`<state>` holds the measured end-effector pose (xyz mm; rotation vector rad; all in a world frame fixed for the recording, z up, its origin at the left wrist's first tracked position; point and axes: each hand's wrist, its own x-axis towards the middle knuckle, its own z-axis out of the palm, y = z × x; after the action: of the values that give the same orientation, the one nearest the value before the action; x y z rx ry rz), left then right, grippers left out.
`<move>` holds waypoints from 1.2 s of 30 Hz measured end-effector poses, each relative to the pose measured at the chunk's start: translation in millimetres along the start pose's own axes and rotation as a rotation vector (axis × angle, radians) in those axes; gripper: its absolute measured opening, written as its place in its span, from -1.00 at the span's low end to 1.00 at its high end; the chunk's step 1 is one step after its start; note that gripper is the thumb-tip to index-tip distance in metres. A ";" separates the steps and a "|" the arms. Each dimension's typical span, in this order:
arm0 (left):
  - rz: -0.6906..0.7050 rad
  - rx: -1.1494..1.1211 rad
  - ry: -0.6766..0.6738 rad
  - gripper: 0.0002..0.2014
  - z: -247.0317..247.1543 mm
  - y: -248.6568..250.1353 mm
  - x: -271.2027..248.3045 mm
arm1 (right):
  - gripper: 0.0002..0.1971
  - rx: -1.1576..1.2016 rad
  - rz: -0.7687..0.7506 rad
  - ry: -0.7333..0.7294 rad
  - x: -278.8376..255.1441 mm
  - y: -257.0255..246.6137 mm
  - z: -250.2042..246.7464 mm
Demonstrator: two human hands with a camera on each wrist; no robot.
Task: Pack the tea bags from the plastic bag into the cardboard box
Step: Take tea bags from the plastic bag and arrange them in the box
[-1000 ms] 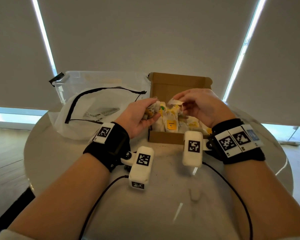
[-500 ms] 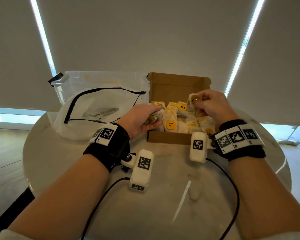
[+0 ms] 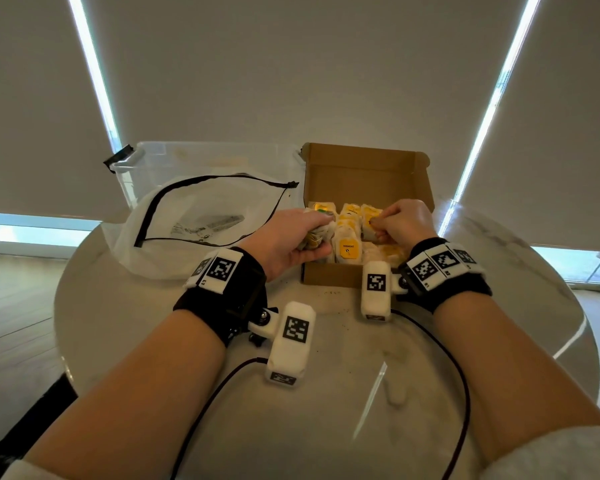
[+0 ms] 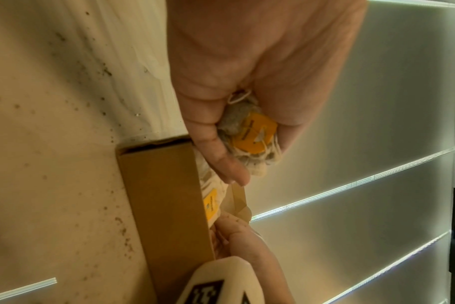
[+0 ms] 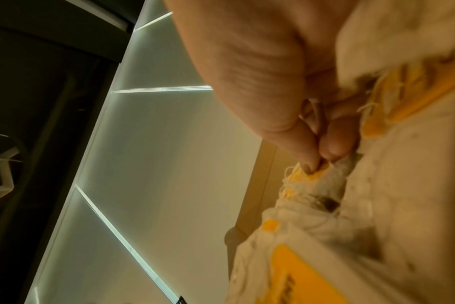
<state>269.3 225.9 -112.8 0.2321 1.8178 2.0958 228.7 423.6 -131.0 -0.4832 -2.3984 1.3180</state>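
Note:
An open cardboard box [image 3: 329, 277] stands on the round table, filled with several white tea bags with yellow tags [image 3: 347, 249]. My left hand [image 3: 297, 239] hovers over the box's left edge and grips a small bunch of tea bags [image 4: 249, 136]. Over the right side of the box, my right hand [image 3: 397, 221] pinches one tea bag [image 5: 322, 176] by its top, low among the packed ones. The plastic bag [image 3: 194, 230] with a black zip lies flat to the left of the box.
A clear plastic bin [image 3: 201, 161] stands behind the plastic bag. Cables run from both wrist cameras across the table's front [image 3: 343, 410]. Dark crumbs are scattered on the table near the box's front wall [image 4: 159, 205].
My right hand has carried one tea bag away from the left hand's bunch, to the right, and lowered it into the box. The left hand has stayed at the box's left edge.

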 end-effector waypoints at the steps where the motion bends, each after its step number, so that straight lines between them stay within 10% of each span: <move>1: 0.002 0.007 -0.004 -0.69 -0.5 -0.9 0.8 | -0.93 -0.005 -0.009 -0.021 0.0 1.2 0.0; 9: -0.096 -0.337 -0.013 -0.73 -0.7 2.6 -3.1 | -0.86 -0.037 -0.200 0.046 -15.6 -14.1 -16.6; 15: -0.076 -0.426 -0.044 -0.71 -1.0 3.5 -5.0 | -0.73 0.015 -0.286 -0.442 -62.0 -44.8 -27.9; 19: -0.035 -0.408 -0.065 -0.70 -3.4 2.3 -1.7 | -0.76 0.016 -0.363 -0.403 -67.6 -48.9 -18.1; 36: 0.124 -0.114 -0.041 -0.80 -1.9 -0.8 -0.2 | -0.79 0.530 0.006 -0.390 -62.0 -49.8 -23.1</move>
<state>268.9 224.2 -113.9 0.3633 1.6943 2.2532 287.7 386.8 -86.0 -0.0854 -2.1793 2.1168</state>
